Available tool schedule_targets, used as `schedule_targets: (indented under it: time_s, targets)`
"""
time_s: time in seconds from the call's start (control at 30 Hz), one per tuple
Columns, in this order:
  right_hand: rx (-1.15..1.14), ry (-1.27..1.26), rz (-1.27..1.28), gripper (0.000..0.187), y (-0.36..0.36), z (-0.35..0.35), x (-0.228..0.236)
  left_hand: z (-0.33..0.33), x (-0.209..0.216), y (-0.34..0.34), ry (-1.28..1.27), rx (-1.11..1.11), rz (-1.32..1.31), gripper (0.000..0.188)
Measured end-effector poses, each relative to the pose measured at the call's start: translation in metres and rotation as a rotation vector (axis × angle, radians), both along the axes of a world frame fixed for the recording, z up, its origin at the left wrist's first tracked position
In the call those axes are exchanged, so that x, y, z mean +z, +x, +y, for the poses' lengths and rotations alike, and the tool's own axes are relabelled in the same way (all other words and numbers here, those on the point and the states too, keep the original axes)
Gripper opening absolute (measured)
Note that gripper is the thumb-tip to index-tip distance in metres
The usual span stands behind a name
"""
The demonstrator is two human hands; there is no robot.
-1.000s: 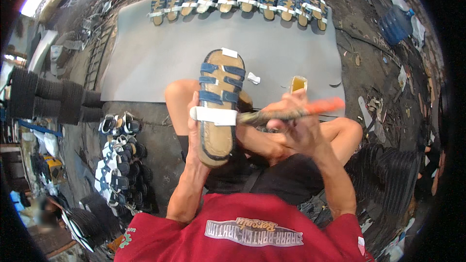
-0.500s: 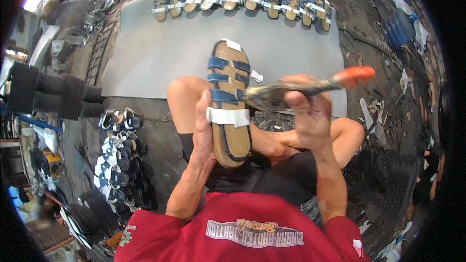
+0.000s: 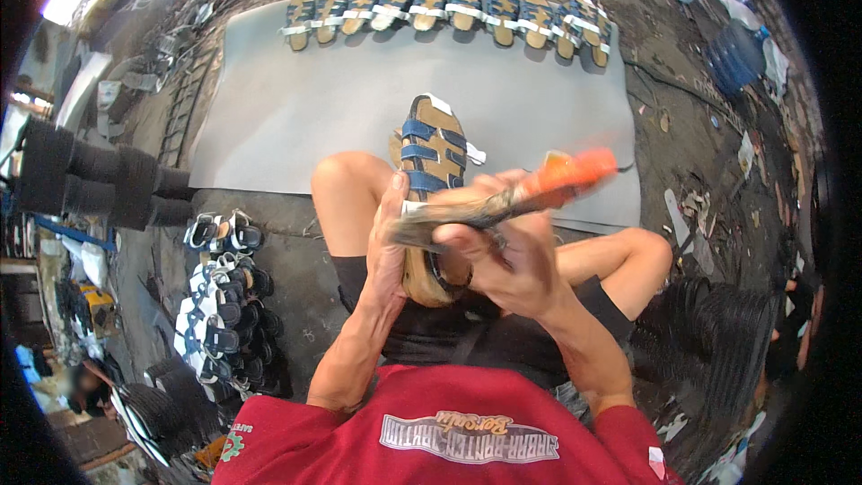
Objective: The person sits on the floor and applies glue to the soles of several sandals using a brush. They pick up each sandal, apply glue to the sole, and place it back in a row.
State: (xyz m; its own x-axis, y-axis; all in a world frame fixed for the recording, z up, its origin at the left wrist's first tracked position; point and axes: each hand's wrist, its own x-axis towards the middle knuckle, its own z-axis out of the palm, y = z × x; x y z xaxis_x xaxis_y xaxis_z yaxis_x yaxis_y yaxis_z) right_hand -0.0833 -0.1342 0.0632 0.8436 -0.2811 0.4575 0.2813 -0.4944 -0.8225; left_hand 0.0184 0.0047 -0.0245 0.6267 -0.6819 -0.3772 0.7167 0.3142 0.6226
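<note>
My left hand (image 3: 388, 251) grips a sandal (image 3: 435, 154) by its left side, over my lap. It has a tan footbed, dark blue straps and a white tab at the far end. Clasped in my right hand (image 3: 519, 260) is a long, stained tool (image 3: 489, 207) with an orange end, smeared by motion; I cannot make out its kind. The tool crosses in front of the lower part of the sandal, covering most of the white band there. Whether it touches the sandal is unclear. A small white piece (image 3: 476, 154) lies on the grey sheet just beyond.
Along the far edge of the grey sheet (image 3: 296, 108) stands a row of similar sandals (image 3: 429, 7). Darker sandals (image 3: 224, 305) are piled at left, near stacked black blocks (image 3: 90, 171). Blue water jugs (image 3: 736, 58) stand far right. Black strips (image 3: 718, 332) lie at right.
My right hand has moved left and nearer to me, bringing the tool across the sandal's lower part. The sandal's far end has dropped slightly nearer.
</note>
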Motion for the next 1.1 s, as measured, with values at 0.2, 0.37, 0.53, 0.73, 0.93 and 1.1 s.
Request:
schedule_targets:
  time_s: [0.2,0.37,0.53,0.73,0.93,1.1]
  targets:
    - [-0.048,-0.095,0.032,0.037,-0.019,-0.018,-0.022,0.002,0.016,0.003,-0.132,-0.041,0.078,0.053]
    - [-0.077,0.193,0.126,0.024,-0.032,-0.031,-0.019,0.000,0.027,-0.007,0.020,0.185,-0.033,0.058]
    - [0.152,-0.369,-0.089,0.025,-0.032,0.019,-0.016,-0.010,0.041,-0.004,-0.045,0.057,0.193,0.059]
    - [-0.110,0.118,0.017,0.028,-0.043,-0.010,-0.024,-0.007,0.020,0.005,-0.035,0.161,0.032,0.056]
    - [0.163,-0.232,0.103,0.035,-0.060,-0.009,-0.005,0.004,0.020,0.002,-0.049,0.089,0.002,0.057]
    - [-0.134,0.011,-0.008,0.022,-0.016,-0.011,-0.026,-0.004,0.013,-0.020,-0.002,-0.094,0.011,0.058]
